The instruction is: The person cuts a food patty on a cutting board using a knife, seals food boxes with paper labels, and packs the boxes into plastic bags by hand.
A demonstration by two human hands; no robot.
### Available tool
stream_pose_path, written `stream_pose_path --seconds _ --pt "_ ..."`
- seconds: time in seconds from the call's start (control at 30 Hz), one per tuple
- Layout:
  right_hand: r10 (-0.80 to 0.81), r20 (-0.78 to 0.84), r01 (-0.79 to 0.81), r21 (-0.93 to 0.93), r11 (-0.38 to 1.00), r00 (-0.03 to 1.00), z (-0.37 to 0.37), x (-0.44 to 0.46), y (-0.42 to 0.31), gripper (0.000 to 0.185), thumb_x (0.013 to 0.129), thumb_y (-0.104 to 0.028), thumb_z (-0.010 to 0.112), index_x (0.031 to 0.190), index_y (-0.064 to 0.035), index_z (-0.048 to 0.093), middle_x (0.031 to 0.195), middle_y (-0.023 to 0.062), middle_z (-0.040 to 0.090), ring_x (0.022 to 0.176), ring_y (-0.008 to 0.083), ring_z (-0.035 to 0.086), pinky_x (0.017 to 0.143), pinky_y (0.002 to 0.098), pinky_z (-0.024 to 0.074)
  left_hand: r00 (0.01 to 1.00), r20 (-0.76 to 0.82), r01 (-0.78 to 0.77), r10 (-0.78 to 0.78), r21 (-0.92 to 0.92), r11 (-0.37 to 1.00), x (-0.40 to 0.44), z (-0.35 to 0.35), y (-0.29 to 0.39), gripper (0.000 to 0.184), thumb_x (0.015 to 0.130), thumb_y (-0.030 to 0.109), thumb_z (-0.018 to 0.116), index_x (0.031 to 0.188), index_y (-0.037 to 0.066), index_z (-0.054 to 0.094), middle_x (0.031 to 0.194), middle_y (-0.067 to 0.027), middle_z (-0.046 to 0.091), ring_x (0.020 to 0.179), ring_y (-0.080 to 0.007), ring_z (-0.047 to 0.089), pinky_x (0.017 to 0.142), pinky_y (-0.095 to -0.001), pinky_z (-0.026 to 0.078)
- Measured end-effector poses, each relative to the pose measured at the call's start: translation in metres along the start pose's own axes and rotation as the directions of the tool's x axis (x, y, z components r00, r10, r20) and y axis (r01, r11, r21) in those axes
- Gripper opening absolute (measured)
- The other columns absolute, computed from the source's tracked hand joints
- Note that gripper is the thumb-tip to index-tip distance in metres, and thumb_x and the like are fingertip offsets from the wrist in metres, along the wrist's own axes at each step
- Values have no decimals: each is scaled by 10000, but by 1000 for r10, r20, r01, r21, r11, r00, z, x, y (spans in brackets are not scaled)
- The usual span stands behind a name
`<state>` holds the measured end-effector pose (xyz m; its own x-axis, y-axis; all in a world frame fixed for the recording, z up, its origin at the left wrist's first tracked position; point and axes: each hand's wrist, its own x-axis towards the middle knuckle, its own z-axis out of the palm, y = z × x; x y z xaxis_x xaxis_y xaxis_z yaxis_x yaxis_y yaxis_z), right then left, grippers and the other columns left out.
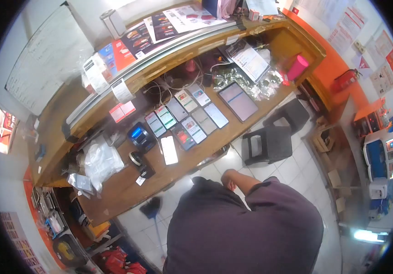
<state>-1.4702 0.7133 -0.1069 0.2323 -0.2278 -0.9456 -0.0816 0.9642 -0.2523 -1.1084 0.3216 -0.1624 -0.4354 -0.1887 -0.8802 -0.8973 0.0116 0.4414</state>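
My right hand [229, 179] is in front of my dark shirt, bent at the wrist and near the desk's front edge. Its fingers turn down toward my body and are mostly hidden, so I cannot tell whether they hold anything. My left hand is out of view. Beyond the right hand, several smartphones lie in rows on the wooden desk [128, 201]. Among them are a white-screened phone [169, 150] at the near edge and a phone with a pale blue screen [216, 115]. A larger tablet [238, 102] lies to their right.
A small black device with a lit blue screen [141, 136], a tape roll [135, 158] and a plastic bag [103, 162] sit on the desk's left. Black stools [269, 145] stand at right on the tiled floor. A broom [151, 208] is at lower left.
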Motion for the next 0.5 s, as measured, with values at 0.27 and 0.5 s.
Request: stream_pose_path --seconds 0.27,0.5 --pt "-57 63 44 203 978 996 -12 48 31 187 875 -128 693 1009 -1 669 962 96 671 868 202 656 785 366 583 999 -42 -28 26 -48 998 15 -18 69 469 945 350 614 1283 25 609 1161 -165 687 1058 -242 651 905 -372 515" --pt "-83 -88 74 -99 992 993 -36 -29 -4 143 865 -145 726 938 -38 666 876 53 646 799 174 615 743 342 563 998 -33 -52 52 10 999 29 -27 91 470 945 356 614 1278 24 614 1168 -170 685 1067 -249 650 913 -374 513"
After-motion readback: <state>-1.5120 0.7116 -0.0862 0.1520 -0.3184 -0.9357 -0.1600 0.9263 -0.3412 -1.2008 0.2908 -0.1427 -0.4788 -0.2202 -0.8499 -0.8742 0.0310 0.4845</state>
